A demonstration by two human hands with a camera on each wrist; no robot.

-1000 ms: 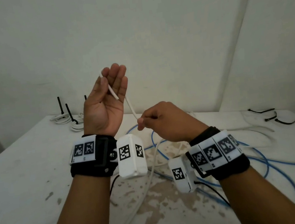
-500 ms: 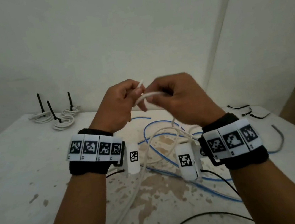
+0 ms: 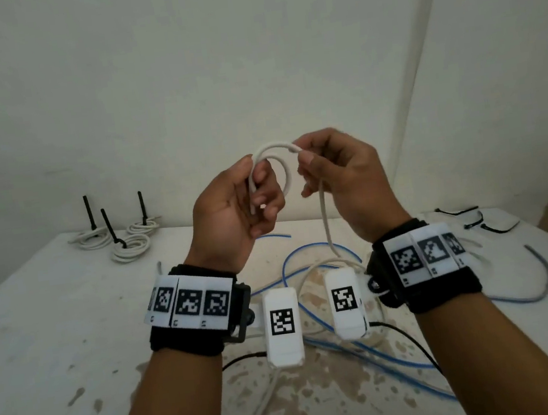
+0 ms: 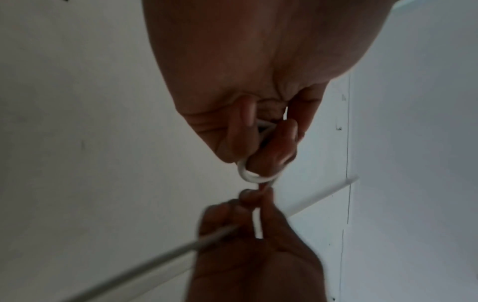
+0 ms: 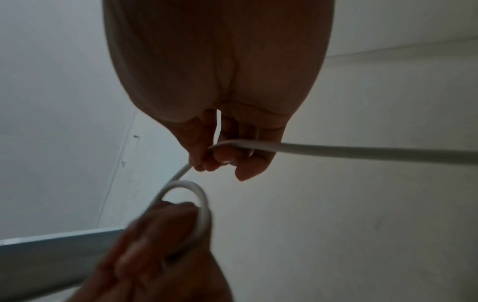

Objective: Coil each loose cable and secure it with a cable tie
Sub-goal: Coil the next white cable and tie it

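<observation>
Both hands are held up above the counter (image 3: 33, 340), close together but not touching. The left hand (image 3: 232, 216) has its fingers curled round a small loop of the white cable (image 3: 272, 149) — its grip is tight on the loop, with the cable's end lying across the palm. The right hand (image 3: 345, 178) pinches the same white cable just past the top of the loop, thumb and fingers closed on it. From that pinch the cable hangs straight down to the counter, where it lies among loose blue cables (image 3: 305, 251). In the left wrist view the loop sticks out past the fingertips (image 4: 279, 151). In the right wrist view the cable runs off to the side from the right hand. Far back on the left of the counter sit three coiled white cables (image 3: 129, 251) — each has a black tie standing up from it. More black ties (image 3: 481, 219) lie at the far right.
</observation>
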